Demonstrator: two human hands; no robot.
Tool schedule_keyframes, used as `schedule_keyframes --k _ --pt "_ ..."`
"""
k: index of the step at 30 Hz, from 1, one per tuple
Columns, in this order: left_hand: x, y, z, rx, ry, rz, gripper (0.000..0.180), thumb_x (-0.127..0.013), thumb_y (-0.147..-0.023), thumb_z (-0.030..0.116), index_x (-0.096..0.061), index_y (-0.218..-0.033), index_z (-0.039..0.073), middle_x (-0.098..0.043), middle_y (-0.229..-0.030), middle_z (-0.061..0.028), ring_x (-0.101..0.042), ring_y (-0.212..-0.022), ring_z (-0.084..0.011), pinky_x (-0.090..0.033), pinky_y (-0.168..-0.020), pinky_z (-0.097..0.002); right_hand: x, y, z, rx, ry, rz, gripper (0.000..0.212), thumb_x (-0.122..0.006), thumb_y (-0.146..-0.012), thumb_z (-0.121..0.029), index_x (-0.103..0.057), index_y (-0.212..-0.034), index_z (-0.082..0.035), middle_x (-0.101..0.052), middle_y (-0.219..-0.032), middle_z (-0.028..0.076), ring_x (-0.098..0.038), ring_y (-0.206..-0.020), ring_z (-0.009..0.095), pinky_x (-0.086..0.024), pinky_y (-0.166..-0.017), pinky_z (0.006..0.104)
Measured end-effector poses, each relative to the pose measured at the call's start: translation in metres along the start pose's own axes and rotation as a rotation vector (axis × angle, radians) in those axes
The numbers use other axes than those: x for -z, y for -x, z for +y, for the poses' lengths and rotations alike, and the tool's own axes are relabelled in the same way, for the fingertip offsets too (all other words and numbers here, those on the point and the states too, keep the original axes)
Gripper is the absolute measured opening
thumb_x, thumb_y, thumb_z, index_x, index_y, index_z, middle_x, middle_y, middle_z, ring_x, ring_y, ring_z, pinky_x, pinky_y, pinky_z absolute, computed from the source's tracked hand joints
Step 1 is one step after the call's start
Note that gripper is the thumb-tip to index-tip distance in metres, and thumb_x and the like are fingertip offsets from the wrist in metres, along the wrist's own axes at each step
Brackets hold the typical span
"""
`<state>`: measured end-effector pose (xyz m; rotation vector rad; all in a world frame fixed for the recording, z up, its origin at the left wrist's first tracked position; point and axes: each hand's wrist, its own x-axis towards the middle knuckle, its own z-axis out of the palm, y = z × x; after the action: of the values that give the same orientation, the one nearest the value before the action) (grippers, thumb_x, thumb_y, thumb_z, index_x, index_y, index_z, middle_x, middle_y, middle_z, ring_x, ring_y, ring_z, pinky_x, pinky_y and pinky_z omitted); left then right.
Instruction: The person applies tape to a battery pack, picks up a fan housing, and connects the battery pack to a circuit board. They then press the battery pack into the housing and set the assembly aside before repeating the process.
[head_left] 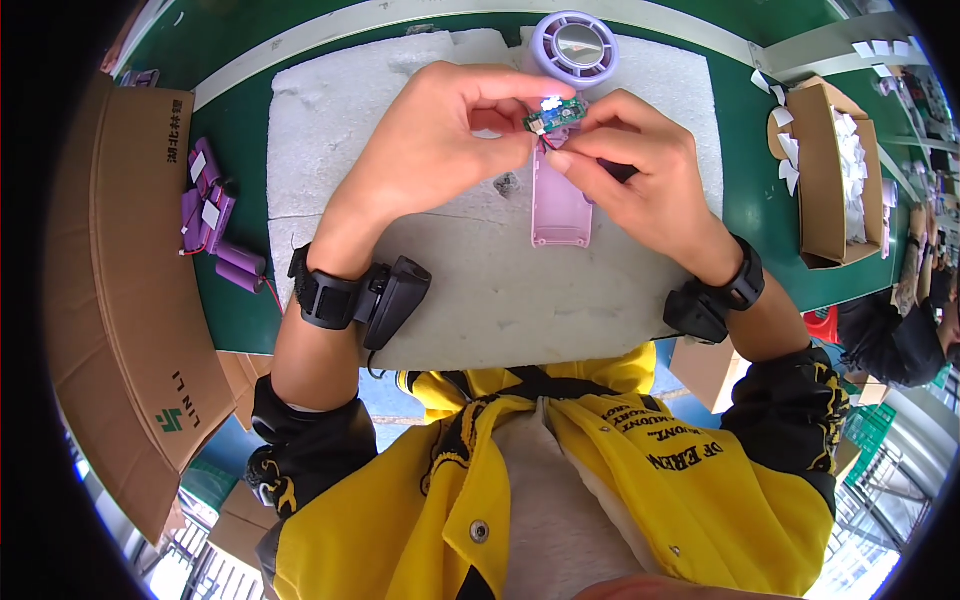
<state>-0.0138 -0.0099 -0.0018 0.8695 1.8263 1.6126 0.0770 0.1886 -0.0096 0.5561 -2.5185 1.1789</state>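
A small green circuit board with wires is pinched between the thumb and fingers of my left hand. My right hand is closed beside it, its fingertips at the board's right end and the wires below; what exactly they grip is hard to make out. Under both hands lies a handheld fan, its round lilac head at the far side and its open pink handle shell pointing toward me. Part of the handle is covered by my fingers.
A white foam pad lies under the work on the green table. Purple battery cells with wires lie at the left beside a tall cardboard box. At the right, an open carton holds white pieces; another person is beyond.
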Motion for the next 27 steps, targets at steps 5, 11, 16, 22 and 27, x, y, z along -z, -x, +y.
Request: schedule_keyframes --k 5,11,16,22,27 --pt "-0.007 -0.001 0.0 -0.102 -0.054 0.055 0.036 -0.061 -0.078 -0.005 -0.067 -0.113 0.002 -0.069 -0.092 -0.0056 -0.063 -0.081 -0.0111 -0.053 -0.079 -0.0263 -0.003 -0.001 -0.001 -0.118 -0.057 0.062 0.017 -0.073 -0.08 0.0 -0.067 -0.095 0.002 -0.061 -0.087 0.006 -0.06 -0.067 0.01 -0.047 -0.055 0.0214" --pt "-0.008 -0.003 0.001 -0.057 0.024 0.063 0.034 -0.063 -0.079 -0.003 -0.068 -0.112 0.003 -0.069 -0.091 -0.0063 -0.064 -0.081 -0.011 -0.054 -0.078 -0.0262 -0.003 -0.005 -0.006 -0.249 -0.096 0.116 0.028 -0.074 -0.079 0.0 -0.064 -0.105 0.0 -0.063 -0.09 0.005 -0.063 -0.066 0.007 -0.05 -0.052 0.0189" --pt "-0.007 -0.003 0.002 -0.001 0.003 0.089 0.03 -0.066 -0.079 -0.001 -0.07 -0.109 0.003 -0.07 -0.089 -0.0064 -0.065 -0.079 -0.0107 -0.054 -0.074 -0.0256 -0.003 -0.005 0.0 -0.191 -0.047 0.126 0.029 -0.075 -0.078 0.0 -0.064 -0.105 0.0 -0.063 -0.091 0.005 -0.063 -0.065 0.007 -0.051 -0.052 0.0195" --pt "-0.009 0.002 0.004 -0.002 -0.087 0.124 0.024 -0.067 -0.08 -0.001 -0.072 -0.104 0.001 -0.071 -0.088 -0.0077 -0.066 -0.077 -0.0108 -0.055 -0.069 -0.0249 -0.005 -0.003 -0.002 -0.215 -0.059 0.146 0.03 -0.077 -0.077 0.0 -0.064 -0.104 -0.001 -0.063 -0.091 0.005 -0.063 -0.064 0.007 -0.051 -0.052 0.0193" --pt "-0.01 0.004 0.0 -0.09 -0.1 0.177 0.024 -0.068 -0.078 -0.001 -0.072 -0.102 0.0 -0.071 -0.089 -0.0094 -0.067 -0.076 -0.012 -0.054 -0.068 -0.0241 -0.008 -0.004 -0.003 -0.231 -0.072 0.15 0.03 -0.078 -0.075 -0.001 -0.064 -0.101 0.0 -0.063 -0.09 0.005 -0.063 -0.064 0.007 -0.05 -0.051 0.019"
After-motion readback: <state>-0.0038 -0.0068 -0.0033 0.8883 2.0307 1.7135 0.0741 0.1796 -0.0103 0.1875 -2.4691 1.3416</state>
